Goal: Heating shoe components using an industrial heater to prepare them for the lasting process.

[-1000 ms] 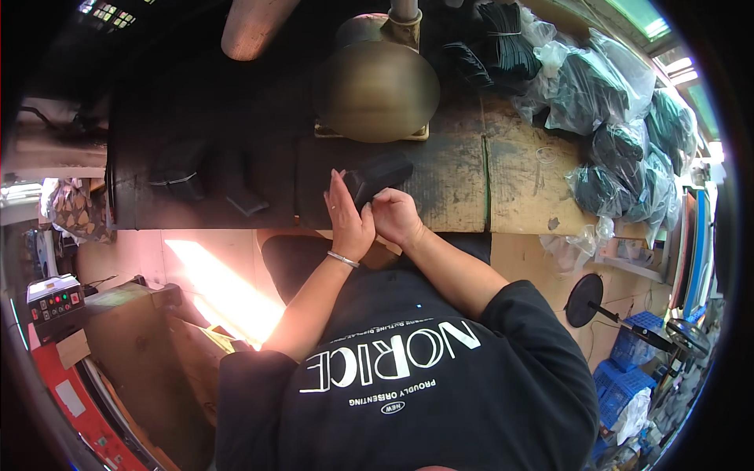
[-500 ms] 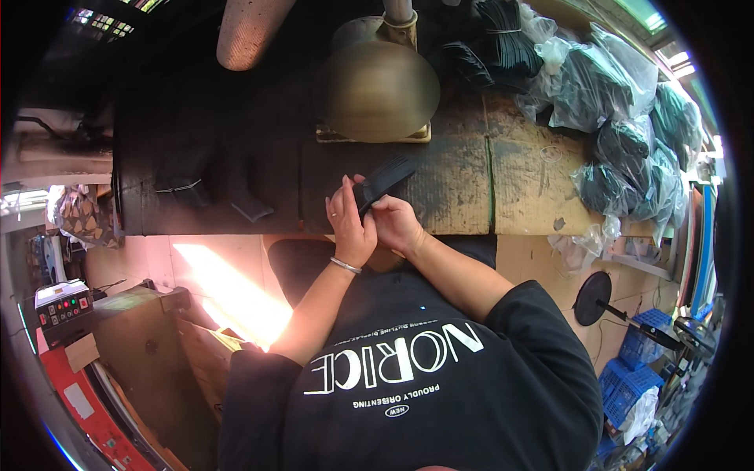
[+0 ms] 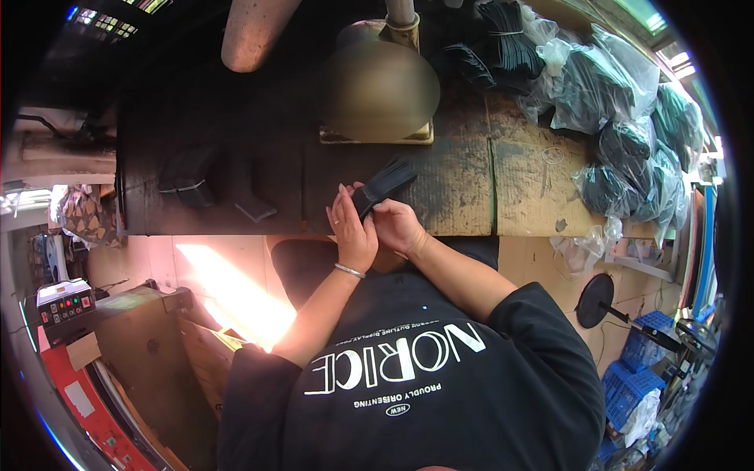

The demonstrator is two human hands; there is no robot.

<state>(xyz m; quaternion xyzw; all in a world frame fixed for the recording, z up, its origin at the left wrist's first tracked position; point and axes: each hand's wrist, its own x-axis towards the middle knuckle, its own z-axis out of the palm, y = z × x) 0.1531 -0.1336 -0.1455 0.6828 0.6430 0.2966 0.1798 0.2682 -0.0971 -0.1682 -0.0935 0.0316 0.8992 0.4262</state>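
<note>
Both hands hold a stack of thin black strips (image 3: 386, 185) over the front edge of the table, its far ends spread in a slight fan. My left hand (image 3: 351, 224) lies along the stack's left side, fingers fairly straight and pressed against it. Around the near right end, my right hand (image 3: 399, 226) grips with its thumb on top; some of its fingers are hidden. To the left on the dark tabletop lie a banded black bundle (image 3: 187, 177) and a smaller loose black stack (image 3: 254, 192).
Behind my hands stands a machine with a rounded, blurred head (image 3: 380, 93). A perforated tube (image 3: 253, 35) hangs at the back. Clear plastic bags of black pieces (image 3: 589, 86) crowd the right end of the cardboard-covered table (image 3: 518, 180). Blue crates (image 3: 628, 385) stand lower right.
The stack's far ends look slightly more fanned. Both hands keep their hold in nearly the same place, with only small finger shifts.
</note>
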